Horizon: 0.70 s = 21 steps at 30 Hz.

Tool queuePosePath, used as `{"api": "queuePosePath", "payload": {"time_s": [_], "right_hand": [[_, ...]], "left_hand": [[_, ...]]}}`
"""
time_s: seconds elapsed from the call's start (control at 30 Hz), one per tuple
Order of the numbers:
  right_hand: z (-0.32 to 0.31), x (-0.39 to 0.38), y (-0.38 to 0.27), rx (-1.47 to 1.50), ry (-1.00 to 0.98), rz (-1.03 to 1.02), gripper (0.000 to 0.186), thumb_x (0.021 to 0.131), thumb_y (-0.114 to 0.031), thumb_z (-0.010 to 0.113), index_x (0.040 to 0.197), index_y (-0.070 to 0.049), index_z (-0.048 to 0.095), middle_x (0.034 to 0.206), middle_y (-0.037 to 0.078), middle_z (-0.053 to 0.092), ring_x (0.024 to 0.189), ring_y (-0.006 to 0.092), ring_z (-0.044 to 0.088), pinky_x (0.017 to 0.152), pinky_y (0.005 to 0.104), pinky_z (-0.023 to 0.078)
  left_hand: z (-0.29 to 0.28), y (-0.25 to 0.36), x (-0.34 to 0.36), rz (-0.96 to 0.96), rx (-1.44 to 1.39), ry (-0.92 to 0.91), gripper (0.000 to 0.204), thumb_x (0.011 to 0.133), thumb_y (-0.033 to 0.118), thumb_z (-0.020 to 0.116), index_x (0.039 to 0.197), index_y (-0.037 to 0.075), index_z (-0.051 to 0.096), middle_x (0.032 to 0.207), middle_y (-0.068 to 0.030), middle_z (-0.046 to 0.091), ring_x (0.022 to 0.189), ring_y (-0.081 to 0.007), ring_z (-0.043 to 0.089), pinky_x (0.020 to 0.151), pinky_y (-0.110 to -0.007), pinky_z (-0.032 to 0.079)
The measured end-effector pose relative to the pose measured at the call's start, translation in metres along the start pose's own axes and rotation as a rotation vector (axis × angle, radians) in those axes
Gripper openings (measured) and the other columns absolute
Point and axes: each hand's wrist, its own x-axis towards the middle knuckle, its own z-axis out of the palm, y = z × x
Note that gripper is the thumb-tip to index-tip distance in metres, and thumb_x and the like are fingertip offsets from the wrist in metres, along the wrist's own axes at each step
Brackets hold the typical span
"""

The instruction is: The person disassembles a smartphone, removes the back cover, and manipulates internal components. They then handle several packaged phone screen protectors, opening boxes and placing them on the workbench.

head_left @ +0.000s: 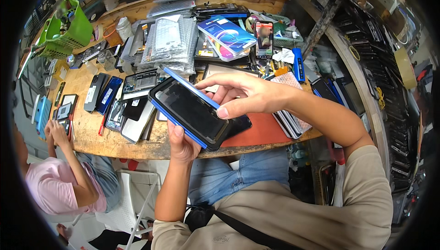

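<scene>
A shallow, dark rectangular case with blue edges (201, 143) is held above the front of the bench. Its black inside has a glossy, screen-like surface. From below, my left hand (180, 144) grips its near side, thumb along the edge. A thin blue-edged panel (176, 77) stands tilted up along the case's far side; I cannot tell whether it is hinged to it. My right hand (236, 95) pinches this panel between thumb and fingers, and the fingertips are partly behind it. Beneath the case, a dark phone-like device (238, 125) lies on an orange mat (259, 131).
Bubble-wrapped packs (167, 44), a blue box (228, 35) and an upright phone (264, 40) crowd the back. Loose devices, including a blue one (110, 94), lie at left. A blue tool (298, 64) stands at right. Beside me, a person in pink (59, 183) works at the bench.
</scene>
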Motion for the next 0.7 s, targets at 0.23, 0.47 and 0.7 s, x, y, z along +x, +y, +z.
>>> {"api": "queuePosePath", "payload": {"time_s": [0.23,0.47,0.7], "right_hand": [[0.008,-0.001,0.013,-0.274,0.099,-0.169,0.084,0.09,-0.04,0.081,0.157,-0.002,0.048,0.114,0.021,0.067,0.096,0.0239,0.069,0.083,0.0357,0.055],[0.035,0.0,0.012,-0.993,0.355,-0.195,0.1,0.092,-0.048,0.071,0.167,-0.004,0.022,0.127,0.037,0.046,0.108,0.0544,0.06,0.093,0.0538,0.054],[-0.055,0.005,-0.009,0.105,0.578,-0.123,0.055,0.103,-0.035,0.068,0.137,0.006,0.055,0.102,0.014,0.07,0.082,0.0228,0.072,0.072,0.0337,0.06]], "left_hand": [[-0.002,0.003,0.002,-0.025,0.061,-0.014,0.104,0.086,0.04,0.085,0.161,0.001,0.025,0.155,-0.0234,0.048,0.145,-0.0373,0.05,0.121,-0.052,0.044],[0.039,0.006,0.051,0.061,0.314,-0.042,0.083,0.094,0.022,0.077,0.159,0.007,0.028,0.148,-0.0148,0.05,0.138,-0.0292,0.053,0.117,-0.045,0.045],[0.065,0.011,0.145,0.154,0.06,-0.202,0.054,0.108,0.032,0.059,0.153,0.01,0.038,0.144,-0.0116,0.054,0.131,-0.026,0.058,0.113,-0.047,0.048]]}}
